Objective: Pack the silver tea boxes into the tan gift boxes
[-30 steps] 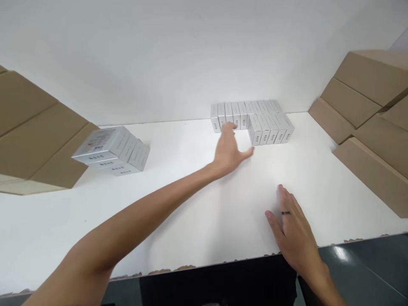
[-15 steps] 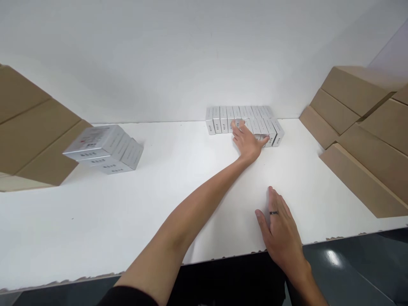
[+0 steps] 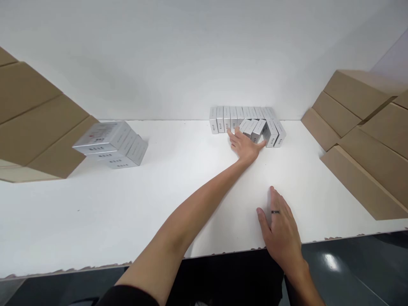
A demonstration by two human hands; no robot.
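Small silver-white boxes (image 3: 223,119) stand in a row against the back wall, with a shorter front row (image 3: 276,132) before it. My left hand (image 3: 247,148) reaches far across the white table (image 3: 178,187) and grips a few front-row boxes (image 3: 254,128) between thumb and fingers; these lean to the left. My right hand (image 3: 281,231) lies flat and open on the table near its front edge, a dark ring on one finger.
A stack of larger silver boxes (image 3: 111,144) sits at the left, beside brown cardboard cartons (image 3: 35,123). More cartons (image 3: 363,131) are piled at the right. The table's front edge (image 3: 223,253) is chipped; dark floor lies below.
My left hand reached forward to the front row of boxes and closed round a few of them; they now tilt left. My right hand has stayed flat in place.
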